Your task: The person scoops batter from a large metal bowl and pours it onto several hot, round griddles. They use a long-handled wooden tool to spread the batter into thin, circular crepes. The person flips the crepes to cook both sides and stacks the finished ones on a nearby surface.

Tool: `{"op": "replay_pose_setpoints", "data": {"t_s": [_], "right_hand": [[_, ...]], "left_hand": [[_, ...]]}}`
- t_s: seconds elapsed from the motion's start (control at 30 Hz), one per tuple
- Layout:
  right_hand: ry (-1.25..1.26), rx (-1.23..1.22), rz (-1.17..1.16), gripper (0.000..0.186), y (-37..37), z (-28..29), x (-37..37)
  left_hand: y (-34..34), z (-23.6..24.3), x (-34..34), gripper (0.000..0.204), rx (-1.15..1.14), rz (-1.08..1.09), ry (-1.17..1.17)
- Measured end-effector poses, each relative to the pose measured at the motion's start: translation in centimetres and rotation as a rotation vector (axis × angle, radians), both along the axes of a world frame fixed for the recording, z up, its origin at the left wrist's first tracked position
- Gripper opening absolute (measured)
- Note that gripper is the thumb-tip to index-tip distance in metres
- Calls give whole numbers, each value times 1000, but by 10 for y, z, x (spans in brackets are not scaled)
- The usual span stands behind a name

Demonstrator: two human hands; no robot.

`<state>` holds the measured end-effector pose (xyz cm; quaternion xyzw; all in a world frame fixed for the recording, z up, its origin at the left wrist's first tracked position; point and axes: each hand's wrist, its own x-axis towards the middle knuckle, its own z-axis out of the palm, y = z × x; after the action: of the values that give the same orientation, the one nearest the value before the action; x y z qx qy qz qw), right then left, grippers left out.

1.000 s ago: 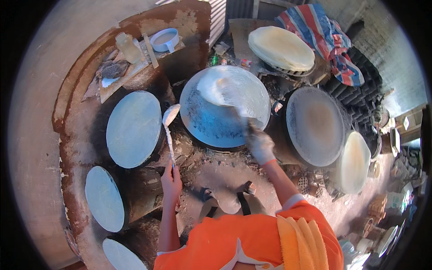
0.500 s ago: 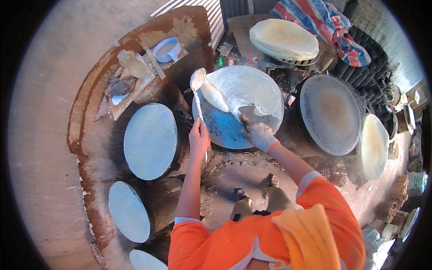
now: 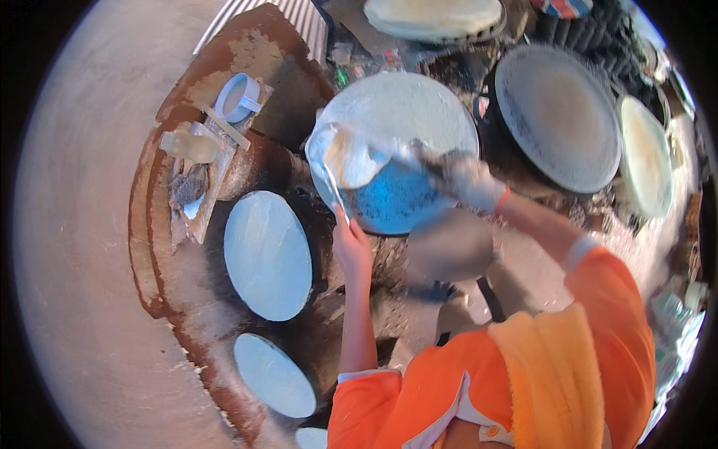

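Observation:
My left hand (image 3: 351,243) is closed round the long metal handle of a ladle (image 3: 333,185), whose head end reaches over the left part of a large round griddle (image 3: 396,200). A pale mass with a tan middle (image 3: 351,161) is next to the ladle's head; I cannot tell whether it is batter or folded flatbread. A whitish layer of batter (image 3: 396,101) covers the griddle's far side, while its near part shows bluish and dark-speckled. Over the right rim, my gloved right hand (image 3: 473,183) grips a flat scraper (image 3: 400,153), smeared by motion.
Pale-topped round plates (image 3: 268,254) stand to the left. A dark griddle (image 3: 557,116) is at the right, with a stack of pale sheets (image 3: 434,16) behind. A handled white cup (image 3: 238,97) and a jar (image 3: 188,147) rest on boards. A blurred brown disc (image 3: 451,243) lies below my right hand.
The view has shifted and turned. My right hand has swung right with the scraper. The ladle's head is lower over the griddle, and more of the near surface is bare.

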<state>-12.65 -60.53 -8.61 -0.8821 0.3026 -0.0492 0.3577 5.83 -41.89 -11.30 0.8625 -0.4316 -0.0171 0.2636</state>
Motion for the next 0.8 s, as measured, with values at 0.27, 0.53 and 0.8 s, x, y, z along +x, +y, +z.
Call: {"op": "replay_pose_setpoints", "data": {"t_s": [0.27,0.53,0.8], "right_hand": [[99,-22,45,36,19,14,2],[152,140,42,30,23,17,-18],[-295,283,52,32,45,-117,-104]], "left_hand": [[114,4,-38,52,284,139,-232],[130,-5,-146,57,95,109,33],[151,23,-141,44,5,31,492]]}}
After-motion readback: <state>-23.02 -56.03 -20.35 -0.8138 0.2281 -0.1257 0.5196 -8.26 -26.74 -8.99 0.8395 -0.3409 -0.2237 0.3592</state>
